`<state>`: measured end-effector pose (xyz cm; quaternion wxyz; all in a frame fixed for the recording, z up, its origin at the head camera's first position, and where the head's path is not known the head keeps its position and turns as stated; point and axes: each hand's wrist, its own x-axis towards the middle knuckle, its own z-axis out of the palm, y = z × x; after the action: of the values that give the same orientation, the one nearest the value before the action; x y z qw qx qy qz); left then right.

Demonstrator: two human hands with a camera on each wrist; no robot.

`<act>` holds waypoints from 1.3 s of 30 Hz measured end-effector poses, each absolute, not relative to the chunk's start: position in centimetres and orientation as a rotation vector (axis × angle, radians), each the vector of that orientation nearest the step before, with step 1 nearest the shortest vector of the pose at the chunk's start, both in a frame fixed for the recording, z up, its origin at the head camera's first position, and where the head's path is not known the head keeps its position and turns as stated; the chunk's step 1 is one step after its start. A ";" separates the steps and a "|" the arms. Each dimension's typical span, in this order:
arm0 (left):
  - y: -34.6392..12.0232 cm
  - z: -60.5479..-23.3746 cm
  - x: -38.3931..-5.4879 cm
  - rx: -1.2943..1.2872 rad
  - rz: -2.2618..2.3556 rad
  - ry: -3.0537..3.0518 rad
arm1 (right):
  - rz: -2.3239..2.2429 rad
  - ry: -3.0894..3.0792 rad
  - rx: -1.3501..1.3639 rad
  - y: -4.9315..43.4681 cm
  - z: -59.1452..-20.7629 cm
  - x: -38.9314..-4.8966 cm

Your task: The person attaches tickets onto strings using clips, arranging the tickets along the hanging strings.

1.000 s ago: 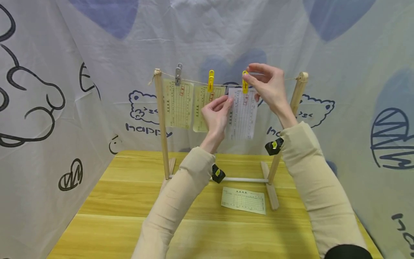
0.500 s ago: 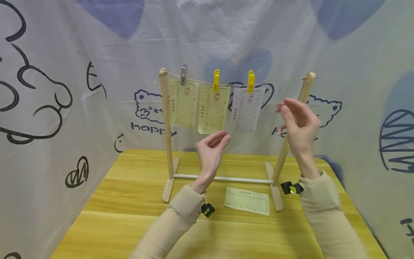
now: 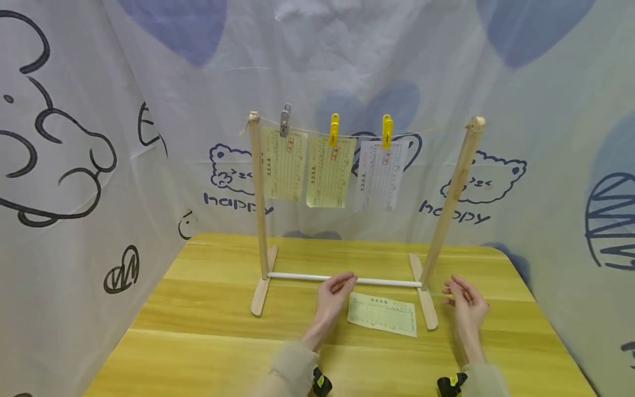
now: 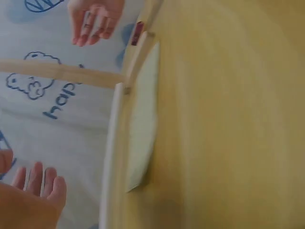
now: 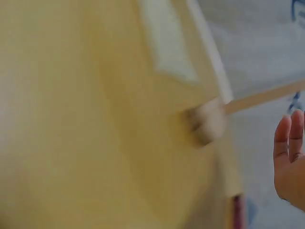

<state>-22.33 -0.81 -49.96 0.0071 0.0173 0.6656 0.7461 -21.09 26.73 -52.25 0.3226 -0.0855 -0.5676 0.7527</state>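
Note:
My left hand point(image 3: 333, 300) hovers over the table just left of a pale green printed slip point(image 3: 382, 314), its fingers loosely bent with nothing between them. To the right of the stand's right foot point(image 3: 428, 309) is my right hand point(image 3: 467, 306), fingers relaxed and holding nothing visible. Three printed slips hang from a string: a yellowish one point(image 3: 284, 171) under a grey clothespin point(image 3: 285, 120), another yellowish one point(image 3: 327, 179) under a yellow clothespin point(image 3: 334, 129), and a white one point(image 3: 379, 182) under a second yellow clothespin point(image 3: 387, 131).
The wooden stand's left post point(image 3: 260, 204) and right post point(image 3: 451, 209) hold the string. A white rod point(image 3: 387, 282) joins them low down. Behind hangs a printed cloth point(image 3: 317, 55). A small dark red patch point(image 4: 137, 33) shows at the table's edge.
My right hand has let go of the right yellow clothespin, and my left hand has left the white slip. Both hands have come down towards the table; the white slip hangs by its clothespin.

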 end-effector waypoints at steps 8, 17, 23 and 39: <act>1.4 -53.4 -21.9 0.220 2.154 1.967 | 2.142 -1.600 -0.570 28.3 -55.4 -19.7; 1.7 -54.9 -22.4 0.331 2.099 1.829 | 2.236 -1.634 -0.630 29.1 -56.6 -19.7; 1.6 -55.9 -22.9 0.281 2.088 1.826 | 2.235 -1.725 -0.617 29.5 -56.6 -19.6; -3.2 -55.9 -21.3 0.227 2.084 1.746 | 2.231 -1.776 -0.540 29.6 -56.9 -19.3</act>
<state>-21.28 -3.16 -55.87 0.2054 0.0813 0.6264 0.7475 -19.35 29.58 -56.88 0.1194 -0.1847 -0.6075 0.7632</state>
